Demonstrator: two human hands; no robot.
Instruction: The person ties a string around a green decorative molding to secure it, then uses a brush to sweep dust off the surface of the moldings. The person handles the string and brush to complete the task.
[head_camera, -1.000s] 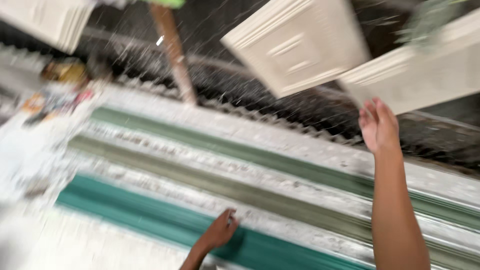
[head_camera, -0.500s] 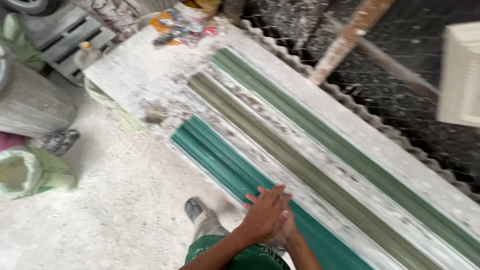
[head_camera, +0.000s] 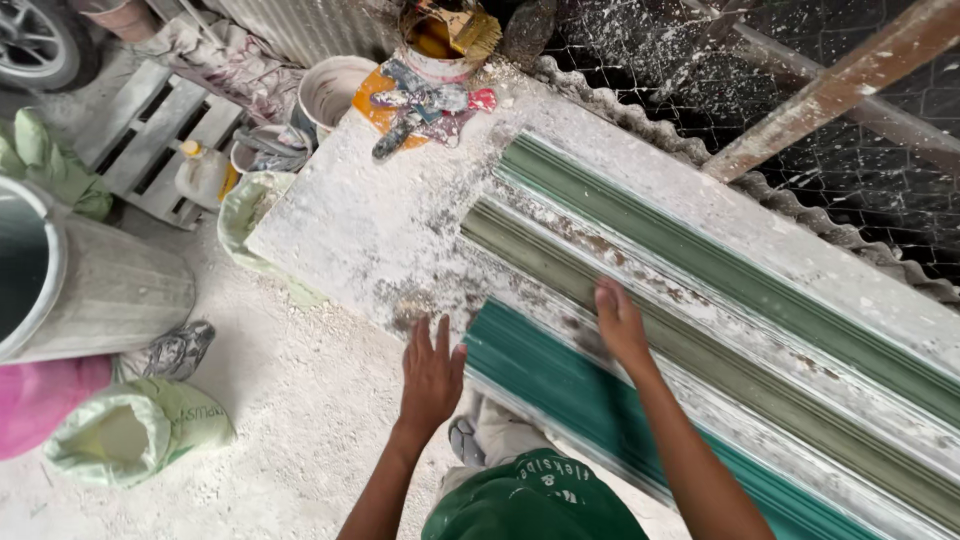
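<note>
My left hand (head_camera: 431, 371) hovers flat, fingers spread, over the near edge of a plaster-crusted white workbench (head_camera: 380, 235), just left of a teal moulding form (head_camera: 560, 385). My right hand (head_camera: 619, 322) rests fingers down on the crusted strip between the teal form and an olive-green form (head_camera: 700, 350). A lighter green form (head_camera: 740, 275) runs parallel behind them. Neither hand holds anything.
A paint-stained bucket with a brush (head_camera: 440, 35) and scrapers (head_camera: 425, 105) sit at the bench's far end. A metal drum (head_camera: 80, 285), green sack (head_camera: 140, 430), white bucket (head_camera: 330, 90) and wooden pallet (head_camera: 160, 140) stand on the dusty floor at left. Wire mesh and a wooden post (head_camera: 830, 85) lie behind.
My view has swung down from hanging white panels to the bench. My hands, clasped together half a second ago, have parted and reached onto the bench and forms.
</note>
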